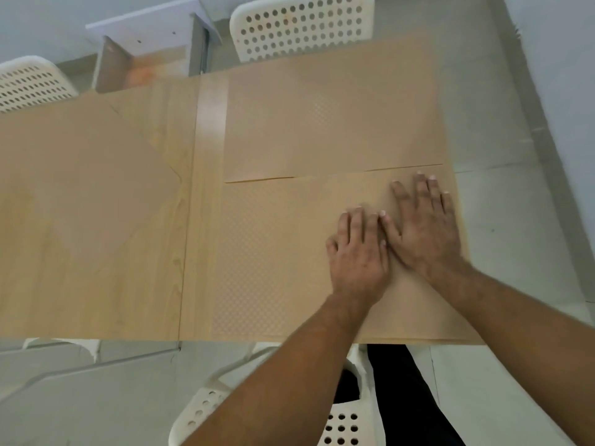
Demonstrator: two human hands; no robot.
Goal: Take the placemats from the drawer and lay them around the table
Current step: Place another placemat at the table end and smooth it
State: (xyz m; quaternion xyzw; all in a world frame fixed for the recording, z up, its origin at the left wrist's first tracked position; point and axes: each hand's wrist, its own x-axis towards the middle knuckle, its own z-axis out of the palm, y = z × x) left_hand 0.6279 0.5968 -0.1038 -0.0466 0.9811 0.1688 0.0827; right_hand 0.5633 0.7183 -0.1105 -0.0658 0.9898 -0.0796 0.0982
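Note:
Tan placemats with a fine dotted texture lie on the light wooden table (206, 130). The near right placemat (277, 252) reaches the table's front edge. Both my hands press flat on its right part: my left hand (359, 252) with fingers together, my right hand (425, 223) with fingers spread, the two touching side by side. A far right placemat (331, 123) lies just behind it, their edges meeting along a thin seam. A third placemat (77, 162) lies turned at an angle on the left half of the table. The open drawer (141, 64) of a white cabinet stands beyond the table.
White perforated chairs stand around the table: one at the far side (302, 25), one at the far left (30, 82), one below me (206, 410). The floor is grey tile. A pale wall runs along the right.

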